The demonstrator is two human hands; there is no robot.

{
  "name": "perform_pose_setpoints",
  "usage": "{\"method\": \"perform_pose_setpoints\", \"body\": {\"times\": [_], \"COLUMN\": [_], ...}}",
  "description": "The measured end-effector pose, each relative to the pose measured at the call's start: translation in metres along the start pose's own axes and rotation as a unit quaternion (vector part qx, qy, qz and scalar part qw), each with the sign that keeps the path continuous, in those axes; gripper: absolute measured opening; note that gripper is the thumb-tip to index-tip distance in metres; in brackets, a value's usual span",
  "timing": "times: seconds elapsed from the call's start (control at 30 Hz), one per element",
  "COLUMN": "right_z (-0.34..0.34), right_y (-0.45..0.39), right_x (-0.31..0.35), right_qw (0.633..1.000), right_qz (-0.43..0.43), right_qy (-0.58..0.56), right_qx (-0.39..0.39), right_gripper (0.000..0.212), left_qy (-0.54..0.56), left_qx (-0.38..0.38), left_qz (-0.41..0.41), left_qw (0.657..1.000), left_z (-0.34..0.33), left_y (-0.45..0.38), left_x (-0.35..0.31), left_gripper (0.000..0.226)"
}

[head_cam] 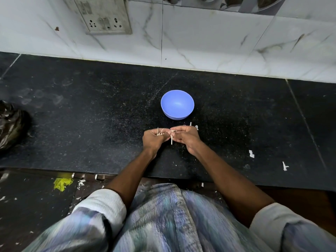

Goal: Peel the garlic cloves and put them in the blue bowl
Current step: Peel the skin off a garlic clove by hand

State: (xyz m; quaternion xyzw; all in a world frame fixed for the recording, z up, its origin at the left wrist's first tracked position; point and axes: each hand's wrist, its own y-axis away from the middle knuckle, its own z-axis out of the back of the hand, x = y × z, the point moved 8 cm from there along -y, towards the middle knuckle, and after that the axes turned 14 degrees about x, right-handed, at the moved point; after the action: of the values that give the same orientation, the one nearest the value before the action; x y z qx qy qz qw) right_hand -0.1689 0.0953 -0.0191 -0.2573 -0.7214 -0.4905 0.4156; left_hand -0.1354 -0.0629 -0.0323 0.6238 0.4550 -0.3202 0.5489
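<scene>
Black speckled stone table (91, 124) w/ white marble-look wall tiles behind it; head view only. Landmark = blue bowl (177, 104), sitting upright on the table, roughly centre, nothing visible inside it.

Just in front of the bowl, on the person's side, both hands meet over the table. Left hand (152, 140) has fingers curled in, pinching thin dry strands of garlic skin (160, 132) that stick up from its fingertips. Right hand (186, 138) also curled, fingertips pinching a small pale garlic clove (172, 132) w/ a strip of peel hanging down from it. The two hands' fingertips are nearly touching; can't tell if the left also touches the clove. Clove is small and partly hidden by fingers, so how much skin is left on it is unclear.

Right of the bowl & nearer the table's front edge: a few white peel scraps (251, 154) lying on the stone, well apart from the bowl; tiny bits also just beside the right hand's knuckles. Far left of the bowl: crumpled dark plastic bag (11, 124) at the frame edge. Behind-left of the bowl, on the wall: grimy switch/socket plate (105, 17). Below the table's front edge, left of the person: floor w/ white flecks & a yellow scrap (62, 183). Person wears a pale patterned shirt w/ rolled sleeves (101, 206)
</scene>
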Motion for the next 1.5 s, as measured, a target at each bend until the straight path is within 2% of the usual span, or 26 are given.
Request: {"method": "perform_pose_setpoints", "body": {"times": [0.13, 0.3, 0.53, 0.7, 0.77, 0.87, 0.97, 1.1, 1.23, 1.33, 1.37, 1.5], "right_z": [-0.004, -0.003, -0.001, -0.002, -0.002, -0.005, -0.008, -0.008, -0.008, -0.011, -0.011, -0.011], "right_y": [0.001, 0.0, -0.005, -0.004, -0.006, -0.008, -0.009, -0.011, -0.01, -0.007, -0.006, -0.001], "right_x": [0.005, 0.0, -0.008, -0.004, -0.005, -0.005, -0.005, -0.009, -0.011, -0.007, -0.005, -0.002], "right_qw": [1.0, 1.0, 0.999, 0.997, 0.997, 0.996, 0.996, 0.996, 0.996, 0.996, 0.996, 0.993], "right_qz": [0.01, 0.006, -0.025, -0.02, -0.019, -0.017, -0.019, -0.025, -0.025, -0.014, -0.007, 0.01], "right_qy": [0.011, -0.018, -0.038, -0.068, -0.074, -0.084, -0.09, -0.09, -0.088, -0.086, -0.085, -0.114], "right_qx": [0.004, 0.008, 0.008, 0.009, 0.004, 0.004, 0.002, -0.004, -0.011, 0.0, 0.005, 0.021], "right_gripper": [0.024, 0.026, 0.028, 0.034, 0.032, 0.029, 0.028, 0.028, 0.03, 0.029, 0.028, 0.026], "left_qy": [-0.006, -0.07, 0.125, 0.193, 0.127, -0.058, -0.199, -0.328, -0.391, -0.472, -0.468, -0.312], "left_qx": [-0.011, -0.034, 0.001, -0.007, -0.019, -0.044, -0.06, -0.064, -0.055, -0.059, -0.052, 0.048], "left_qz": [-0.005, -0.004, 0.103, 0.12, 0.096, 0.05, 0.021, -0.017, -0.065, -0.134, -0.15, -0.133], "left_qw": [1.0, 0.997, 0.987, 0.974, 0.987, 0.996, 0.978, 0.942, 0.916, 0.869, 0.869, 0.94], "left_z": [0.005, 0.007, -0.002, 0.004, 0.014, 0.031, 0.039, 0.038, 0.037, 0.025, 0.019, -0.002], "left_y": [-0.002, -0.006, -0.009, -0.012, -0.015, -0.017, -0.017, -0.015, -0.012, -0.005, -0.003, -0.001], "left_x": [0.0, 0.001, 0.015, 0.016, 0.014, 0.005, -0.008, -0.025, -0.032, -0.042, -0.045, -0.042], "left_gripper": [0.009, 0.004, 0.026, 0.015, 0.014, 0.026, 0.032, 0.028, 0.033, 0.026, 0.023, 0.02]}}
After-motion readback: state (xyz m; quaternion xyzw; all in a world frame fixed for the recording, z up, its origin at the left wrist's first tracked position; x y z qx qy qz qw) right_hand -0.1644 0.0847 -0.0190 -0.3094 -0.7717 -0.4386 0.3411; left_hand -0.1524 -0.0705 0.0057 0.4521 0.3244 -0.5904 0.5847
